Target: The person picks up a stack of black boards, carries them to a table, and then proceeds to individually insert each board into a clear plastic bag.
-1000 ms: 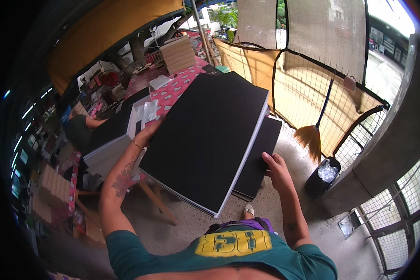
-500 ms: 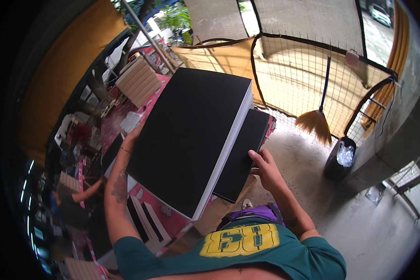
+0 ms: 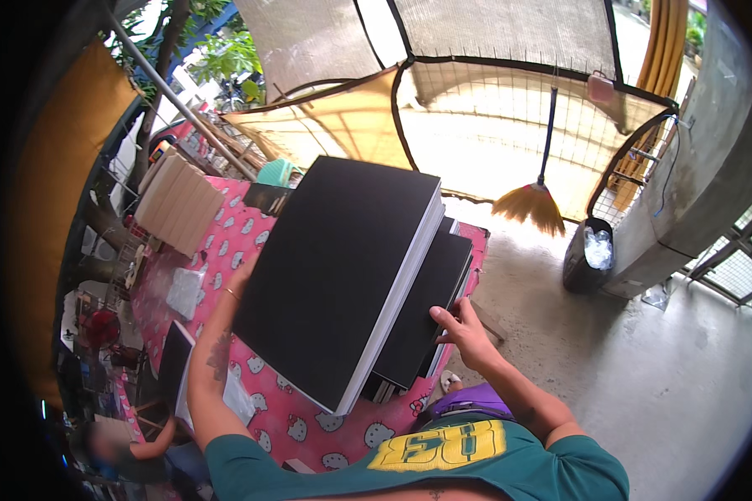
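Since the earlier frames the thick black stack (image 3: 338, 275) has swung lower and now hangs over the pink patterned table (image 3: 226, 250), while the view has turned so that the broom (image 3: 533, 196) and the black bin (image 3: 587, 255) sit further up and to the right. That stack, black on its broad face with pale layered edges along its right side, is tilted and covers most of the middle of the view. The left hand (image 3: 244, 280) is at its left edge, but the stack hides nearly all of it, so whether those fingers curl under or grip the edge cannot be told; only the wrist with a thin bracelet and the tattooed forearm show. The right hand (image 3: 464, 334) is at the near right edge of a lower black stack (image 3: 422, 313) that lies on the table under the raised one, its fingers bent and pressed on that edge, the thumb side hidden. How much of the lower stack rests on the table is concealed by the upper one. A pile of tan boards (image 3: 178, 203) stands at the far left of the table, and a clear plastic bag (image 3: 184, 290) lies nearer. At the lower left another person's arm (image 3: 146, 447) reaches in, mostly cut off by the dark rim of the lens. Mesh panels (image 3: 510, 92) and a grey pillar (image 3: 702, 167) close the background, bent by the lens.
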Demonstrator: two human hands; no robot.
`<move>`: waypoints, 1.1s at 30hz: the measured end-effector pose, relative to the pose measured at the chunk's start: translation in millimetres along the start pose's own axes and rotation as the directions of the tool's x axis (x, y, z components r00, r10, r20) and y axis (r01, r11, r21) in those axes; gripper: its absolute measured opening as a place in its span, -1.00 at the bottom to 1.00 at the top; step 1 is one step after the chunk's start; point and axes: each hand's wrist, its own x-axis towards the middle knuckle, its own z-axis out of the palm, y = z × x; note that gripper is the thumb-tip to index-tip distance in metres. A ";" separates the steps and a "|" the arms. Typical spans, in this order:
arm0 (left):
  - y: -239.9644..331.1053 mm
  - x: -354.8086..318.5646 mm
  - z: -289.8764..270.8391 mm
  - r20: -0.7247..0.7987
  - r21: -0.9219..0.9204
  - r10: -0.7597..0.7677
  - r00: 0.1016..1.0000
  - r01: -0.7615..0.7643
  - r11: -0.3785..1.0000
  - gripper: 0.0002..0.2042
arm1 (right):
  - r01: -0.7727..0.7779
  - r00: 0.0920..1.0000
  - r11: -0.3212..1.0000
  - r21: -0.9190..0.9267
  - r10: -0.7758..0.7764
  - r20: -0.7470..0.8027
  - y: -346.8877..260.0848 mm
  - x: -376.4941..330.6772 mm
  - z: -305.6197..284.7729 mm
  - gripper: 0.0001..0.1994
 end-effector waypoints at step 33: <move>325.4 -78.1 511.2 0.092 0.058 0.386 0.918 -0.392 0.918 -0.55 | -0.288 0.939 0.941 -0.181 0.314 0.140 -54.4 210.5 -364.4 -0.69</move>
